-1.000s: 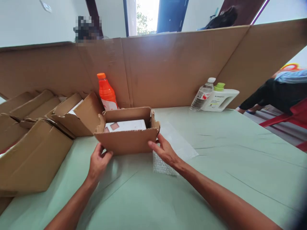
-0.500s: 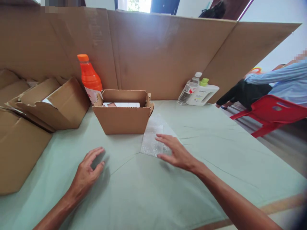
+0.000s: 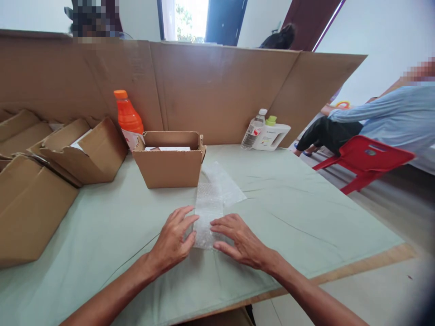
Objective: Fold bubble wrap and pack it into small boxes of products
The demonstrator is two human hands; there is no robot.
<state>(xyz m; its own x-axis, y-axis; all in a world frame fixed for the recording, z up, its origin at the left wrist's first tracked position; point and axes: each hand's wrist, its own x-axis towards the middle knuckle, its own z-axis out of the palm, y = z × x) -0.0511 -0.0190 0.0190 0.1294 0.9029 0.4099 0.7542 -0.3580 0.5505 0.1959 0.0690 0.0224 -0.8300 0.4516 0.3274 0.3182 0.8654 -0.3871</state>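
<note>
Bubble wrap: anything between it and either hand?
Nothing visible: left hand at the left edge of the bubble wrap, right hand at its right. The cardboard box by its far end stands clear.

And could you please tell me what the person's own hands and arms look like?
The left hand and right hand are both bare, with no gloves, rings or watch visible. The forearms are slender and uncovered, with no sleeves in view.

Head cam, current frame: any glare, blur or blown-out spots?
Head view: doorway overexposed, hazy glare on the cardboard panel below; head view: dark, blurred patch at the lower right edge; head view: left hand and right hand readable, soft shadows on the green cloth, bubble wrap low-contrast.
</note>
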